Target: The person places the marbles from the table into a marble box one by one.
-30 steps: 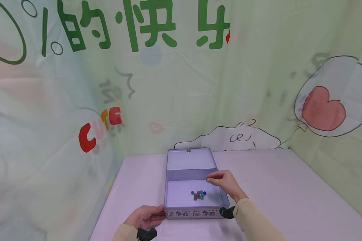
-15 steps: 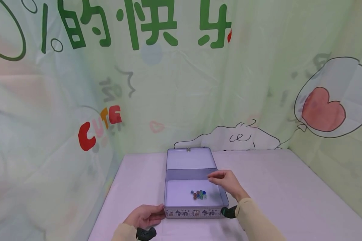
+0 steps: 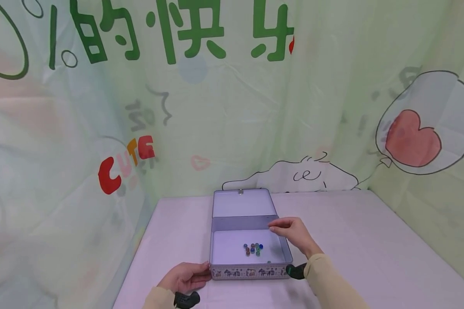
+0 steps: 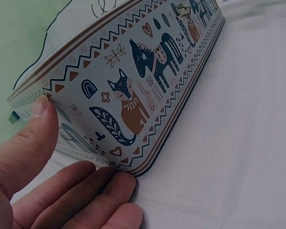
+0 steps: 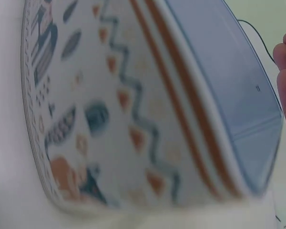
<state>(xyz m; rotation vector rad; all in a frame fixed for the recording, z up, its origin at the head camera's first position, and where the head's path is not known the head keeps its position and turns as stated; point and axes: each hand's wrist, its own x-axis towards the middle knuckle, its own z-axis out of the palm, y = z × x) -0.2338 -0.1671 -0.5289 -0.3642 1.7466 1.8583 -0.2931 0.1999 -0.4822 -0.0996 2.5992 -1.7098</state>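
A hinged tin box [image 3: 237, 272] with fox and horse prints on its sides stands with its lid [image 3: 244, 203] raised at the back. Several coloured glass marbles [image 3: 252, 250] lie in a loose group on its floor; one pale marble [image 3: 269, 262] sits apart at the front wall. My left hand [image 3: 186, 277] touches the box's front left corner, thumb high on the side and fingertips [image 4: 121, 183] at the bottom edge. Over the right side of the box hovers my right hand [image 3: 294, 234], thumb and forefinger close together, with no marble visible between them.
The box rests on a table with a pale cloth [image 3: 371, 253]. Behind and on both sides hangs a printed curtain [image 3: 232, 128]. A small metal clasp [image 4: 183, 11] projects from the box's front. Each wrist carries a dark strap-like device.
One pale marble has rolled from the group's right side to the front wall. My right hand has drifted slightly right, its thumb and forefinger parting a little. The left hand stays at the corner.
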